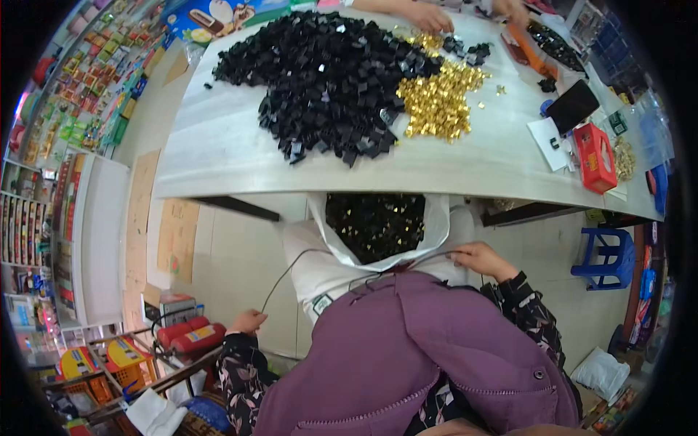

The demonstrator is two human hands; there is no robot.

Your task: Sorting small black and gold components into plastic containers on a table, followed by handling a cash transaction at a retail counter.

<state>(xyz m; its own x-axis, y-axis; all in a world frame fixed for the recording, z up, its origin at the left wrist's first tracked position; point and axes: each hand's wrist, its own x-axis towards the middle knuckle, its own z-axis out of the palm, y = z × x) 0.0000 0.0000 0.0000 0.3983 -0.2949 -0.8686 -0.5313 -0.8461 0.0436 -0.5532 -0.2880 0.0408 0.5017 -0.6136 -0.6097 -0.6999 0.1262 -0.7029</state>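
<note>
A thin dark cord runs across the front of my purple garment, and its two ends spread out to either side. My left hand, low at the left, is closed on one end. The other end is pinched in my right hand, near my right thigh. Between my legs, below the table edge, an open white bag holds many small black pieces with gold bits among them. Where the cord meets the bag's near rim, I cannot tell how they lie.
The table bears a large heap of black pieces and a gold heap. Another person's hands work at its far side. A phone and red box lie right. Fire extinguishers and a blue stool flank me.
</note>
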